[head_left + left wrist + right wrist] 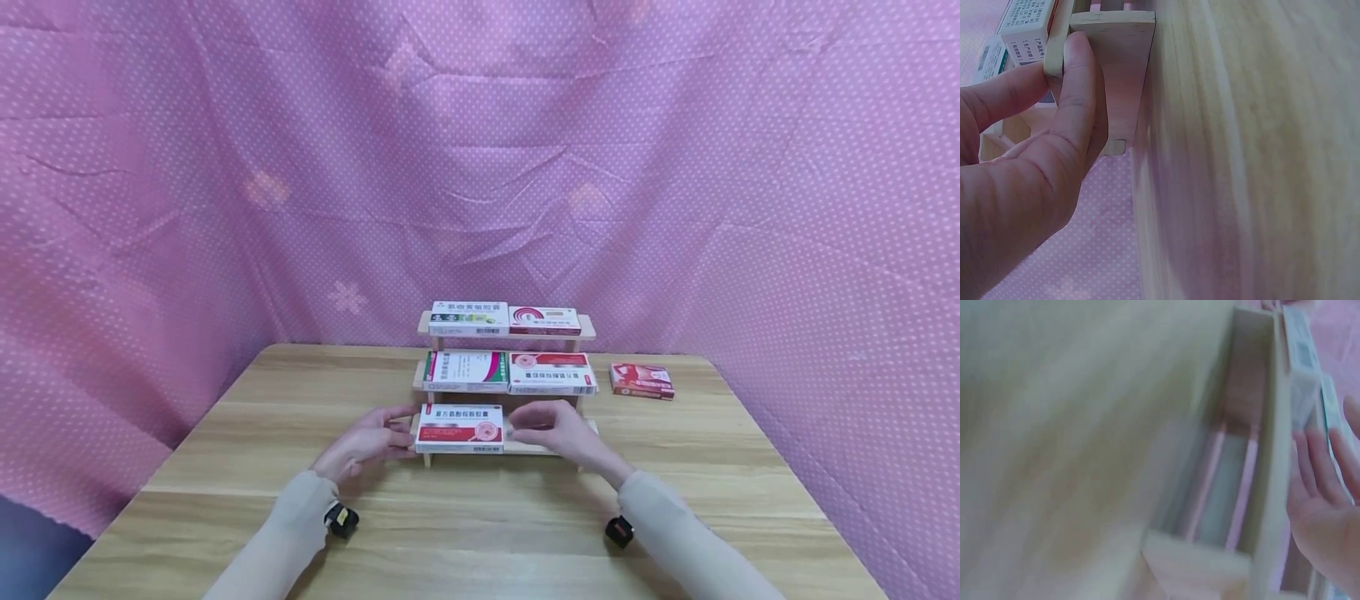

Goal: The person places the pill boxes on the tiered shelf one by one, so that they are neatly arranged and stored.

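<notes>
A three-tier wooden display rack (531,447) stands on the table. On its bottom tier, at the left, lies a red-and-white medicine box (459,427). My left hand (369,442) is at the rack's left end; in the left wrist view its thumb and fingers pinch the end of the bottom tier (1055,47), beside the box. My right hand (561,430) is over the right part of that tier, next to the box's right end. The right wrist view is blurred; there the fingers (1319,459) look extended near the end of the box (1302,387), and contact is hard to tell.
The middle tier carries a green-and-magenta box (467,370) and a red-and-white box (552,372). On the top tier lie a white-and-green box (468,317) and a white box with red rings (544,320). A red box (642,381) lies on the table, right of the rack.
</notes>
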`<action>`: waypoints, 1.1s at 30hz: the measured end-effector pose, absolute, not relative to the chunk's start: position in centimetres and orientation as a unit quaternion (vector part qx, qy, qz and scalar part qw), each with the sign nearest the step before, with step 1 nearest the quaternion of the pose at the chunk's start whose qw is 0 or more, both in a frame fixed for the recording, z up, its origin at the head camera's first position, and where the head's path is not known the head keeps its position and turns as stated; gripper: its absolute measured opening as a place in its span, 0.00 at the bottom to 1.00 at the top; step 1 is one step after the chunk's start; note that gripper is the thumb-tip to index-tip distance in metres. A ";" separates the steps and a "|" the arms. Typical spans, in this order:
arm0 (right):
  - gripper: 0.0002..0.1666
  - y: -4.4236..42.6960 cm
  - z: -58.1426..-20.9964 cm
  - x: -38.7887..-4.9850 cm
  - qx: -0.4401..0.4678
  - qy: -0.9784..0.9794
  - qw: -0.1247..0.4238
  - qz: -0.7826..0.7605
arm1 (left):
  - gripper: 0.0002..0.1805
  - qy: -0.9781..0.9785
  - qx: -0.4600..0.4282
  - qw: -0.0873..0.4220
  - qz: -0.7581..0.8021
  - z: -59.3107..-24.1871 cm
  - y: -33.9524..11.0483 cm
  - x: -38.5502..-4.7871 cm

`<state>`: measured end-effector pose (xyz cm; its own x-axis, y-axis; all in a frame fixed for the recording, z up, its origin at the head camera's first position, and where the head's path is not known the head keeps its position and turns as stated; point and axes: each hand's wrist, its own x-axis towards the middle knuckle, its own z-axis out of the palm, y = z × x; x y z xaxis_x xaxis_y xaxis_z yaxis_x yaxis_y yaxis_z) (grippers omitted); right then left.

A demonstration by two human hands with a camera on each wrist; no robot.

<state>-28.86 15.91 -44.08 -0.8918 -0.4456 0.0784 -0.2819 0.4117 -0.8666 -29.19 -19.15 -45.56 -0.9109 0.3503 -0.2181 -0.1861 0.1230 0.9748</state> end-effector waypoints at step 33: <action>0.20 30.5 -42.2 -32.7 -0.177 0.793 0.064 -0.580 | 0.42 0.717 0.063 0.207 0.663 -45.7 -19.2 -29.1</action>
<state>-32.71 30.47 -42.19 -0.9294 -0.3544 0.1031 -0.2055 0.2649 -0.9421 -29.15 -19.16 -45.66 -0.9062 0.3652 -0.2130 -0.1837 0.1138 0.9764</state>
